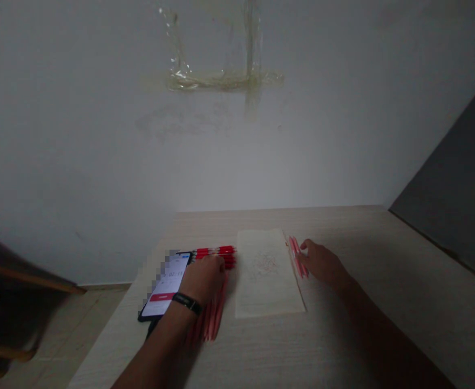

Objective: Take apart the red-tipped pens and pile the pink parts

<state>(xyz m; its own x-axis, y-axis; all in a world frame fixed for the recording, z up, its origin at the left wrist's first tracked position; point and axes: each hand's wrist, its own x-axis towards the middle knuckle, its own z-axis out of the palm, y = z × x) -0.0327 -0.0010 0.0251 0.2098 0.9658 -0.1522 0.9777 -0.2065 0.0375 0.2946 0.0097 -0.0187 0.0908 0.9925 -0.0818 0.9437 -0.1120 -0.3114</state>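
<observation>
My left hand point(205, 274), with a black band on its wrist, is curled over the upper ends of a row of pink pens point(211, 323). Its fingertips are hidden, so what it grips cannot be made out. Just beyond it lies a bundle of red pens point(226, 257). My right hand point(321, 263) is at a few more pink pens point(296, 253), with its thumb and forefinger apart and touching or close to them. These pens lie along the right edge of a pale paper sheet point(267, 294), which bears small reddish marks near its middle.
A phone point(167, 286) with a lit screen lies left of my left hand, partly blurred out by blocks. The wooden table point(262, 356) meets a white wall point(322, 135) with old tape on it. Wooden furniture point(31, 281) stands at the left on the tiled floor.
</observation>
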